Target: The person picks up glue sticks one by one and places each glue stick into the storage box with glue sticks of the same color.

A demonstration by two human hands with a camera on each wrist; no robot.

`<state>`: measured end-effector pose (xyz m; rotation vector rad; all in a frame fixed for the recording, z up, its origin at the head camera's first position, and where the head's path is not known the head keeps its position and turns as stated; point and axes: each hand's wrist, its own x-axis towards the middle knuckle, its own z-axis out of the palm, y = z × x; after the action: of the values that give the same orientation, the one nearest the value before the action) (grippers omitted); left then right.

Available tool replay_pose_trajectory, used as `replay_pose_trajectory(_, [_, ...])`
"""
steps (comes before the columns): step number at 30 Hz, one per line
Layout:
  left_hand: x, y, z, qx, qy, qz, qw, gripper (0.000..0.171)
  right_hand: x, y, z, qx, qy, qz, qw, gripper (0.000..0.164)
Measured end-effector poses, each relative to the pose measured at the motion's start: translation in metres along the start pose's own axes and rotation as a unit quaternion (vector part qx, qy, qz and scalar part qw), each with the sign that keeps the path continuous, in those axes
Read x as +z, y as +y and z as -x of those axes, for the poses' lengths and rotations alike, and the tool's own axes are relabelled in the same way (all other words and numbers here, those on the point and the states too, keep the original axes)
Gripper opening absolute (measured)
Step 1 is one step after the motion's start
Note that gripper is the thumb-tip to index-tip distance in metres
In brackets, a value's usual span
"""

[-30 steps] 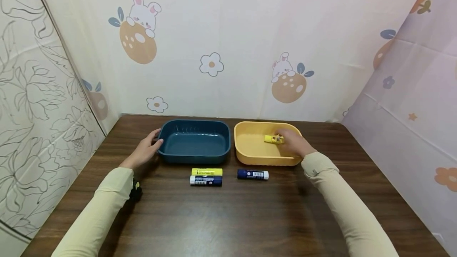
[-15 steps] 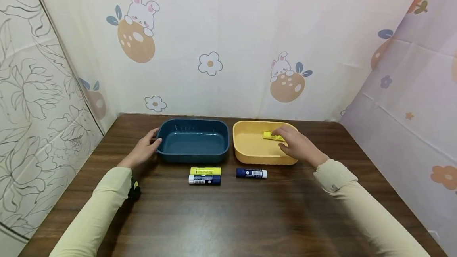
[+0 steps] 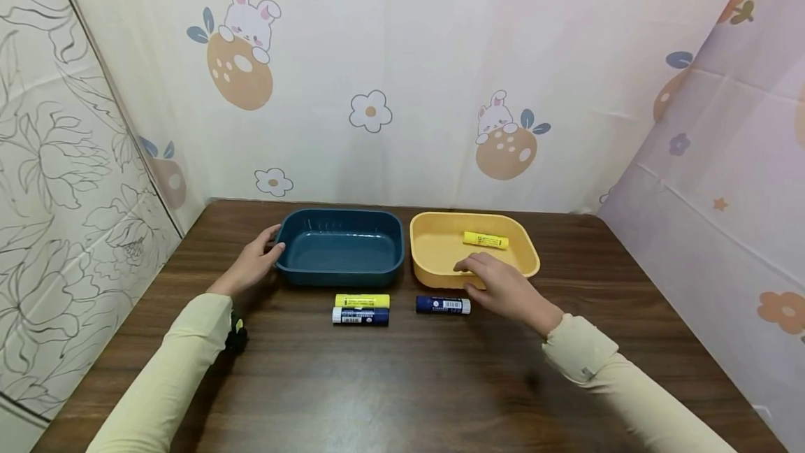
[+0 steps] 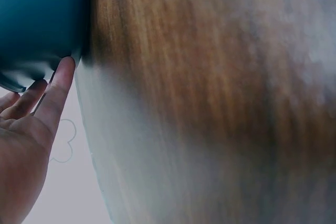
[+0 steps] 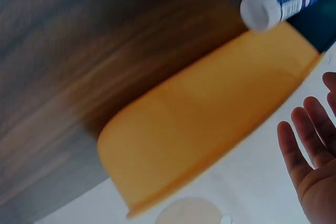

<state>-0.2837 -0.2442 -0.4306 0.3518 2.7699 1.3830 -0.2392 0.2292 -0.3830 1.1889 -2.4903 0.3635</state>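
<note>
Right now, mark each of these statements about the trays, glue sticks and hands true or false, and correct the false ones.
1. A yellow glue stick lies inside the yellow tray. True.
2. The right hand grips the glue stick in that tray. False: it is empty, open, above the tray's front rim.
3. The left hand touches the blue tray. True.
4. The blue tray holds two glue sticks. False: nothing lies in it.
5. Three glue sticks lie on the table in front of the trays. True: a yellow one and two blue ones.
</note>
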Motion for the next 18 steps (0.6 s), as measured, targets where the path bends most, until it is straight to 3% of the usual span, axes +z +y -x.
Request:
replay_pose_trajectory(8, [0.000, 0.001, 0.002, 0.001, 0.000, 0.000, 1.0000, 0.056, 0.012, -0.014, 0.005, 0.020, -0.037, -0.036, 0.998, 0.026])
replay_pose_trajectory(18, [0.001, 0.002, 0.003, 0.005, 0.001, -0.006, 1.0000, 0.057, 0.032, -0.018, 0.013, 0.006, -0.063, 0.007, 0.998, 0.033])
